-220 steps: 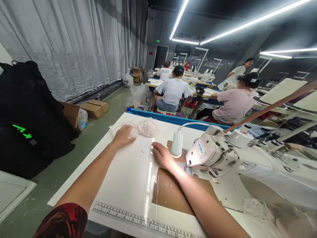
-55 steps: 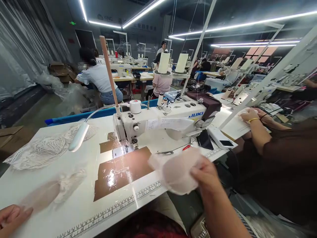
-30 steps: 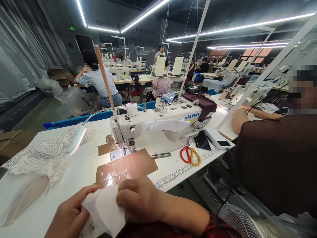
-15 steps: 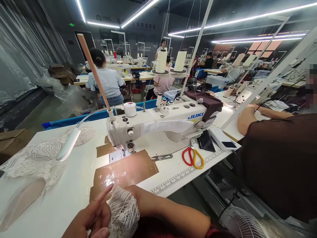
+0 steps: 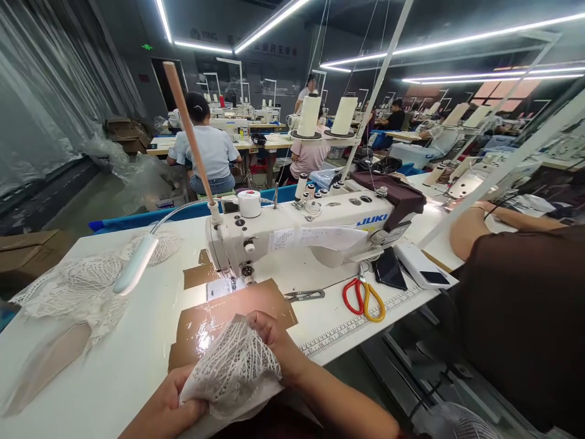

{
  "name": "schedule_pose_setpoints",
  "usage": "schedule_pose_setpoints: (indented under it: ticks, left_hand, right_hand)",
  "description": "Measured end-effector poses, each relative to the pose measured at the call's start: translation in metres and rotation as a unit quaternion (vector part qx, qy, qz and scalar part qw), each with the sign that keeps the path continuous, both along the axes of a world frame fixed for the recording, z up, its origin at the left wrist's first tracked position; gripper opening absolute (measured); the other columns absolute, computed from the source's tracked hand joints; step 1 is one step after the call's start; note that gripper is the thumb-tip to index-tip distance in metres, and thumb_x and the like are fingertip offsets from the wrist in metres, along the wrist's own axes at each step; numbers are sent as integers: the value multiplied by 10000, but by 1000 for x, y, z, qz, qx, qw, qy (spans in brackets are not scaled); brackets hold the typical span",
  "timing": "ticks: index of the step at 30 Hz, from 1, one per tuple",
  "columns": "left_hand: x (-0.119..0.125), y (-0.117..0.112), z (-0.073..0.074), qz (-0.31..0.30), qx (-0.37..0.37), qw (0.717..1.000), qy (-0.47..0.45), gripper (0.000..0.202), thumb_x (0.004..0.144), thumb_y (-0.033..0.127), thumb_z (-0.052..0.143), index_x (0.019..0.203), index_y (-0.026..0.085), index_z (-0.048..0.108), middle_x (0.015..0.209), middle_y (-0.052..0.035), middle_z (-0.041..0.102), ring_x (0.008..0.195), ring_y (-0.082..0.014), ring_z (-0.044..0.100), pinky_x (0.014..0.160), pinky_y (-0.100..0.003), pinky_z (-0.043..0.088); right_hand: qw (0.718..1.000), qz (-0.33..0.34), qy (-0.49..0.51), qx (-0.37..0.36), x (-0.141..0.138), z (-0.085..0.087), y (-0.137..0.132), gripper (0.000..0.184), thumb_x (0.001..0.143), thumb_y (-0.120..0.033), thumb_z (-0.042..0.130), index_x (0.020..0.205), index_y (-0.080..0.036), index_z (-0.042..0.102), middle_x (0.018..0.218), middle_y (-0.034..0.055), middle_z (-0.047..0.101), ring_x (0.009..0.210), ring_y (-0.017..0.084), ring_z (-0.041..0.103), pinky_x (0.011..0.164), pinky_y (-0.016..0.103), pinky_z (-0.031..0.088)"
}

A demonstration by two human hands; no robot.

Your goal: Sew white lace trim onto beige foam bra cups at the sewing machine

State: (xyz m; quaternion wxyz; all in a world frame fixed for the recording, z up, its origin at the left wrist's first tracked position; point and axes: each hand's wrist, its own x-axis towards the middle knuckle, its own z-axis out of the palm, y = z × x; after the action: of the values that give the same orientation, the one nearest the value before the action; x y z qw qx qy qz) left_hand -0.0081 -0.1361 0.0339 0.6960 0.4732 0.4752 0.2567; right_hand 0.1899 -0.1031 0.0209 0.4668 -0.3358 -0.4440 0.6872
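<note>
A piece of white lace fabric is stretched between my two hands at the front edge of the sewing table. My left hand grips its lower left edge, thumb on top. At its upper right corner, my right hand pinches the cloth, with some fingertips hidden behind it. Just beyond lies the brown taped sheet on the table, in front of the sewing machine. The lit needle area is away from the fabric.
More lace pieces lie at left under a lamp. Thread snips, red-and-yellow-handled scissors and a dark phone rest at right. A co-worker's brown-clothed body is close on the right. Thread cones stand behind the machine.
The lace was bunched up low, with my left index finger extended. Now it is spread out and raised, and both hands grip its edges. The view has shifted slightly left.
</note>
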Motion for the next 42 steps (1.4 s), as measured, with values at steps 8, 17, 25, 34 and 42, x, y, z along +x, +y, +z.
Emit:
schedule_pose_setpoints:
  ticks: [8,17,25,34,42]
  left_hand:
    - [8,-3,-3,113,-3,993,-35,313,639,332,721,896,164,664,680,0,581,674,-164,515,615,-230,427]
    - [-1,-2,-9,187,-39,976,-100,331,682,355,745,942,162,678,637,15,586,567,-115,503,536,-209,437]
    - [4,-2,-3,179,-143,921,-316,462,745,415,670,1137,179,613,1183,-101,611,1073,-263,578,870,-394,524]
    - [14,-9,-15,181,-68,963,-189,190,588,66,661,764,138,655,657,-5,633,554,-98,525,518,-199,428]
    - [-55,-6,13,74,234,970,5,331,738,196,691,1061,193,619,1129,-77,605,981,-196,568,855,-307,459]
  right_hand:
    - [998,-53,-20,2,-2,-1,4,400,572,-454,802,694,-176,542,539,-75,387,516,70,314,509,208,282]
    - [1000,13,-8,12,7,-12,1,373,688,-489,727,696,-141,592,626,-25,447,585,89,388,558,224,306]
    - [993,-21,-104,57,0,1,-1,278,769,-437,662,730,-162,672,696,8,582,672,136,514,664,268,419]
    - [995,-88,1,-39,-7,-9,1,216,677,-404,754,721,-203,688,651,-21,616,621,114,511,623,241,423]
    - [983,115,-133,53,0,10,-4,160,741,-321,711,704,-184,637,679,-16,604,619,106,527,580,217,417]
